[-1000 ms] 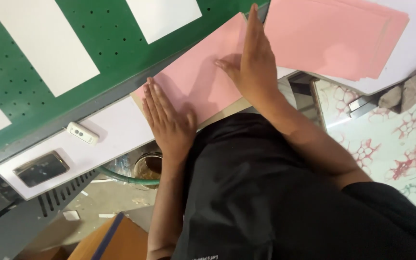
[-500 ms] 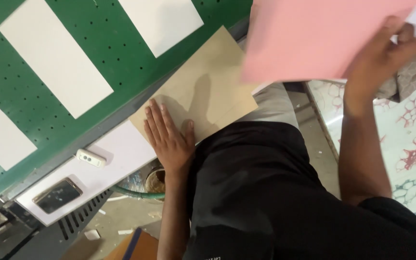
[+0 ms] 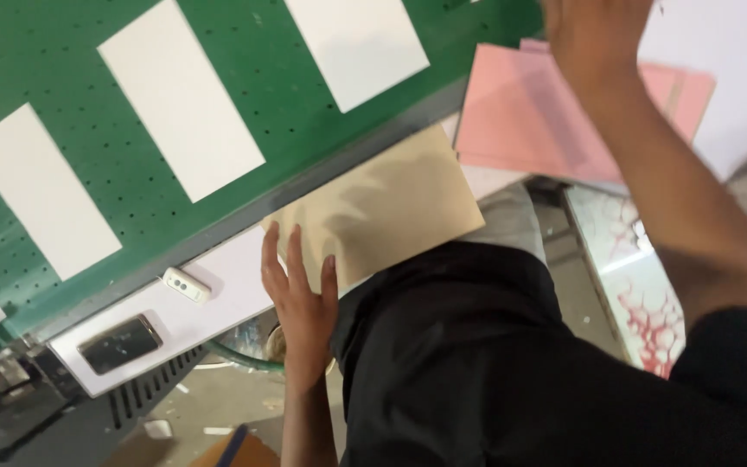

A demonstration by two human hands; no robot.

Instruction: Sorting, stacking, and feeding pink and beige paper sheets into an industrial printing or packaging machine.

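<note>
Tan board on the machine's white front ledge, pinned flat under the spread left hand against sliding, while the right hand, grip unclear, reaches the pink sheets.

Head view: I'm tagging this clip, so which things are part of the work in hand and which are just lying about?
In hand:
left hand flat on tan board
right hand over pink sheets

Lying about:
white panels on green perforated bed
small white remote
green hose

Left hand flat, right hand outstretched
</note>
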